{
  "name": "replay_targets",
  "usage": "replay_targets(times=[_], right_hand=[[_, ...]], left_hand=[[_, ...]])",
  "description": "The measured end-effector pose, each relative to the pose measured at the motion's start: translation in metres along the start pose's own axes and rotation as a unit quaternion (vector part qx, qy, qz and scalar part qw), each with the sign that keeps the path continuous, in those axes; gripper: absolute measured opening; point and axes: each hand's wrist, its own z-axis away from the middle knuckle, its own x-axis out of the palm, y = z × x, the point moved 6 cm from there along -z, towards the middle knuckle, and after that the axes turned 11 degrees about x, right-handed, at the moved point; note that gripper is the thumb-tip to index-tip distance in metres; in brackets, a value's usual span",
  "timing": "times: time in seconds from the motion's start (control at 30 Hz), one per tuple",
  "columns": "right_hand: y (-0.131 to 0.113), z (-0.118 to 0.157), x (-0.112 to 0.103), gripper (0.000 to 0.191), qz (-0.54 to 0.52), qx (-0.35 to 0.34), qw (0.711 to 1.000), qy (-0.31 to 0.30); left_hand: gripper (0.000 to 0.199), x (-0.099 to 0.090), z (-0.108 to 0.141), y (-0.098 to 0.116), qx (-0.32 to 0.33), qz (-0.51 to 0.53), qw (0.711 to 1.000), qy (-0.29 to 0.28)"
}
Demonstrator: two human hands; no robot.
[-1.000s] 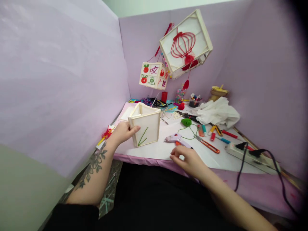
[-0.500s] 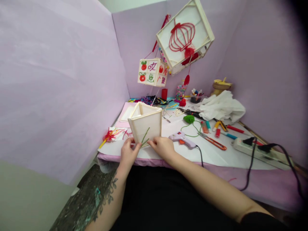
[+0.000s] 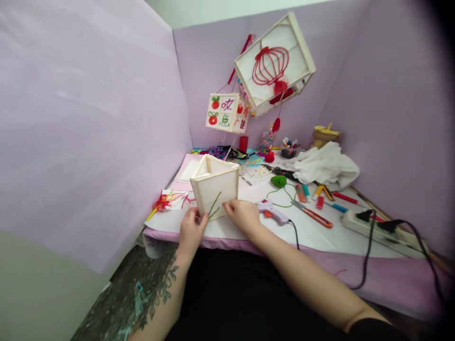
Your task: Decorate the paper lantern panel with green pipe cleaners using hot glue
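A white-panelled lantern frame with pale wooden edges (image 3: 227, 185) stands near the table's front edge. Two thin green strands (image 3: 214, 204) lie on its front panel, meeting near the lower left. My left hand (image 3: 193, 229) grips the frame's lower left corner, thumb at the strands' lower end. My right hand (image 3: 242, 217) is closed beside the lower right of the panel, its fingertips against or just in front of it; whether anything small is between them is hidden. A lilac glue gun (image 3: 272, 211) lies just right of my right hand.
Two decorated lanterns hang behind, a large one (image 3: 272, 61) and a small one (image 3: 227, 112). On the right lie an orange cutter (image 3: 314, 215), green yarn (image 3: 278, 181), markers, white cloth (image 3: 325, 163) and a power strip (image 3: 384, 232) with black cables. Red threads (image 3: 164, 201) lie left.
My right hand has moved slightly right, away from the green strands' lower end. The strand that slants right now shows more clearly. The whole view has shifted a little.
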Motion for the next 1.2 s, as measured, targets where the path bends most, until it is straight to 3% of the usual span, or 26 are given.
replay_targets(times=[0.17, 0.27, 0.33, 0.43, 0.63, 1.07, 1.2], right_hand=[[0.033, 0.023, -0.019, 0.042, -0.148, -0.026, 0.987, 0.064], [0.051, 0.045, -0.007, 0.02, -0.242, -0.089, 0.966, 0.025], [0.058, 0.053, 0.002, 0.017, -0.283, -0.123, 0.951, 0.023], [0.063, 0.055, 0.007, 0.022, -0.306, -0.144, 0.939, 0.054], [0.046, 0.064, 0.008, 0.028, -0.253, -0.243, 0.936, 0.009], [0.044, 0.066, 0.011, 0.028, -0.25, -0.236, 0.939, 0.013], [0.051, 0.054, -0.002, 0.026, -0.298, -0.145, 0.943, 0.027]], left_hand=[[0.025, 0.0, 0.0, -0.003, -0.003, -0.001, 1.0, 0.009], [0.028, 0.002, 0.001, -0.003, -0.017, 0.003, 1.0, 0.017], [0.03, 0.003, 0.002, -0.004, -0.025, -0.002, 0.999, 0.024], [0.031, 0.005, 0.003, -0.005, -0.028, -0.015, 0.999, 0.022], [0.032, 0.006, 0.003, -0.003, -0.013, -0.039, 0.999, 0.009], [0.036, 0.008, 0.003, -0.005, 0.021, -0.092, 0.995, 0.015], [0.034, 0.007, 0.003, -0.004, 0.029, -0.097, 0.995, 0.01]])
